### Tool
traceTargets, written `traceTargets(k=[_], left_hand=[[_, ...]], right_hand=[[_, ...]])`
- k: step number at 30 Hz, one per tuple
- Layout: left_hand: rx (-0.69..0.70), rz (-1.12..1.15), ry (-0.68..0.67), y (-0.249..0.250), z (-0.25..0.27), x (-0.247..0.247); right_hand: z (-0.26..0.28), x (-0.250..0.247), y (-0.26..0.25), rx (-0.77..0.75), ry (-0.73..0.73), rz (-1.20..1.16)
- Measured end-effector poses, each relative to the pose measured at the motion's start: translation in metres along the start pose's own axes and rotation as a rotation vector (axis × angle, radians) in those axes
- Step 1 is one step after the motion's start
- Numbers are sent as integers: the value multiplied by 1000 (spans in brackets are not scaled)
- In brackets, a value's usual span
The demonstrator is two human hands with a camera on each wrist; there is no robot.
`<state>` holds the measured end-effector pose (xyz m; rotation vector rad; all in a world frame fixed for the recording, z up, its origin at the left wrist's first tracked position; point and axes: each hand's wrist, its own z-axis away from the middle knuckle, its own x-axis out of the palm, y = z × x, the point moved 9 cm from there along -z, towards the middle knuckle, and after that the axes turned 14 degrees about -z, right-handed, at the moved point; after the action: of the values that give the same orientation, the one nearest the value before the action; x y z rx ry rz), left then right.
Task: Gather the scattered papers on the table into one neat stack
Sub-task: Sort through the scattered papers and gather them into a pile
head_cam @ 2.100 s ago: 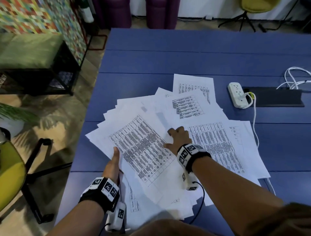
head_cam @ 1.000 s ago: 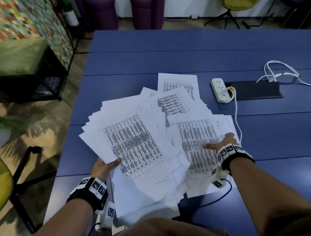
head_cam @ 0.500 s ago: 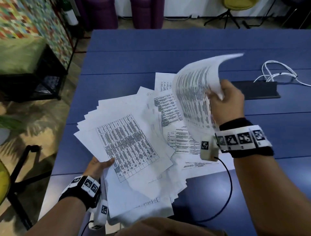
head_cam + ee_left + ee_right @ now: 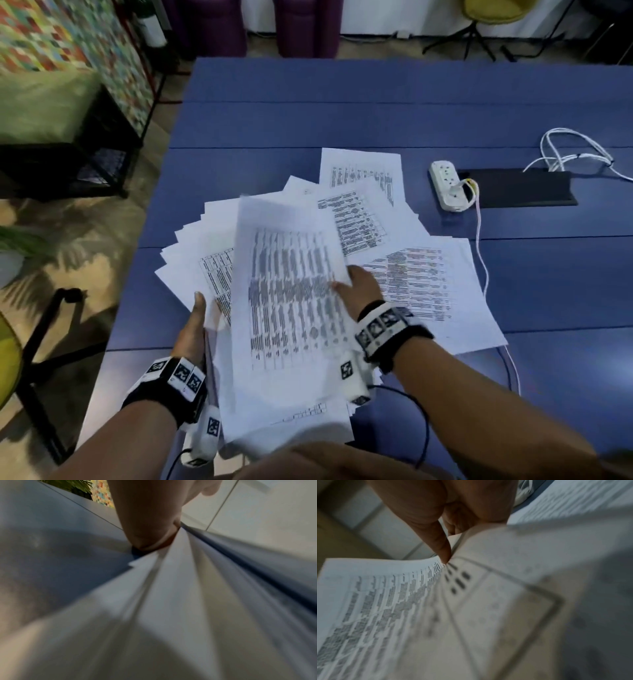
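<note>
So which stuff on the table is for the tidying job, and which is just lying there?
For the job:
- the sheet pinched by the right hand
- the bunch gripped by the left hand
- loose papers on the table

Just lying about:
- power strip
- white cables

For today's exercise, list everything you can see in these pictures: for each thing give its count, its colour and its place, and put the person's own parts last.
top sheet: one, white with printed tables, blurred, over the pile in front of the person
pile of papers: many, count unclear, white, fanned out under the top sheet
loose sheets: at least three, white, printed, right of and beyond the pile
table: one, blue
power strip: one, white, on the table at right
cable tray: one, black, beside the power strip
cables: several, white, far right
chairs: two, yellow-green, far side and left edge
left hand: one, grips the pile's left edge
right hand: one, pinches the top sheet's right edge
wristbands: two, black with markers
</note>
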<state>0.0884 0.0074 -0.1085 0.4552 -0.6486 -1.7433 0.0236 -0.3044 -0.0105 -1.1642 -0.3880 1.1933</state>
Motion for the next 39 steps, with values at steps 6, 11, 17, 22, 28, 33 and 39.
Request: traceTargets(k=[6,11,17,22,28,33,39], left_hand=[[251,-215,157,21,10,-4],[315,-188,134,18,4,-6],[308,-154,141,22,6,-1],[251,-166,128,20,7,2],[221,-196,171,19,6,-1],[235,-159,171,21,6,-2],[237,-120,168,21,7,-1]], right_hand=[[-2,63,18,31,-173,126],[-62,-12,-4,-15,114,78],[-126,-144,21,224,378,485],[-154,-155,33,289,314,710],[-175,-169,32,310,239,490],[-180,-163,12,99,242,115],[-176,-143,-36,-18,175,206]])
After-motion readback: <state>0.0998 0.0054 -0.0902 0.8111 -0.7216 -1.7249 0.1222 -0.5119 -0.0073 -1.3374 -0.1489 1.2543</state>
